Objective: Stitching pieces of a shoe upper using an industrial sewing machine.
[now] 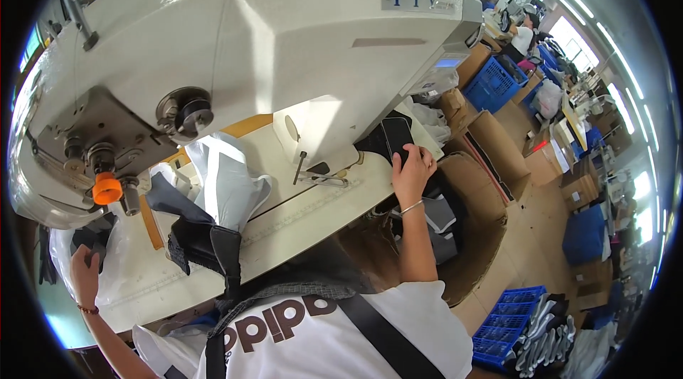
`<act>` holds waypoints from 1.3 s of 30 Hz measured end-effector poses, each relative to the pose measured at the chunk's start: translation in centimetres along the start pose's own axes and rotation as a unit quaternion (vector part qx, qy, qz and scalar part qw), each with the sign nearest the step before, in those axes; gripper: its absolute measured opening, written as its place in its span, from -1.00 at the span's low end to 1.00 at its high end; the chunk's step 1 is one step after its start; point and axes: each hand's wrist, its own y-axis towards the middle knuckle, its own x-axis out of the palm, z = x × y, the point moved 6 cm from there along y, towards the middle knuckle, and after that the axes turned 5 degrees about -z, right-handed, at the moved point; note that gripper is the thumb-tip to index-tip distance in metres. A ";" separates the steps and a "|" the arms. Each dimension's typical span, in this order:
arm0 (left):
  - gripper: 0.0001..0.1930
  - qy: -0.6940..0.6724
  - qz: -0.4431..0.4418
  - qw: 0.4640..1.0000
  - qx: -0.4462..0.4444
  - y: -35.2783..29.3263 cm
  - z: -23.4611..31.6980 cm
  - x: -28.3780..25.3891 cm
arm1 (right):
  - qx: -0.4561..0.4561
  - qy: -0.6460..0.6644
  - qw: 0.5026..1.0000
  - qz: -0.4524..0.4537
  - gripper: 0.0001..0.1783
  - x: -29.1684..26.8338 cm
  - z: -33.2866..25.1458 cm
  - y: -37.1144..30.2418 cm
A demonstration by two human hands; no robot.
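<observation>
Grey and black in a fabric piece (231, 190), draped over the pale sewing table (292, 230), apart from both hands. Looks partly joined, judging by panels meeting in one piece; impossible to tell whether finished. Curls left hand (84, 276) at a dark piece (99, 230) beside clear plastic (117, 265); cannot tell if gripping. Bends fingers of right hand (413, 173) at the edge of a black phone-like slab (396, 136); cannot tell if grasping. Probably leaves more to do, with loose cut pieces (440, 215) inside an open carton (491, 240) near the table.
</observation>
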 end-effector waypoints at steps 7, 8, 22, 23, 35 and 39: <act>-0.93 -0.238 0.005 0.967 -0.090 -0.2 -6.3 0.7 | -0.187 0.348 0.918 0.032 -0.78 -3.9 -14.5 -2.1; -0.97 -0.270 0.005 0.959 -0.091 -0.3 -7.1 0.8 | -0.233 0.415 0.879 0.012 -0.75 -4.2 -17.3 -2.4; -0.83 -0.374 -0.016 0.925 -0.073 -3.1 -6.7 1.3 | -0.694 0.384 0.568 -0.220 -0.75 -8.2 -50.4 -11.8; -0.75 -0.321 -0.017 0.946 -0.044 -3.1 -5.9 1.1 | -0.698 0.365 0.567 -0.243 -0.73 -7.9 -52.6 -12.7; -0.58 -0.639 -0.066 0.765 -0.036 -3.7 -3.3 5.1 | -0.527 0.435 0.652 -0.328 -0.47 -2.2 -62.0 -16.6; -0.58 -0.475 0.020 0.879 -0.045 -4.1 -6.6 6.7 | -0.494 0.421 0.693 -0.315 -0.52 0.1 -62.3 -15.6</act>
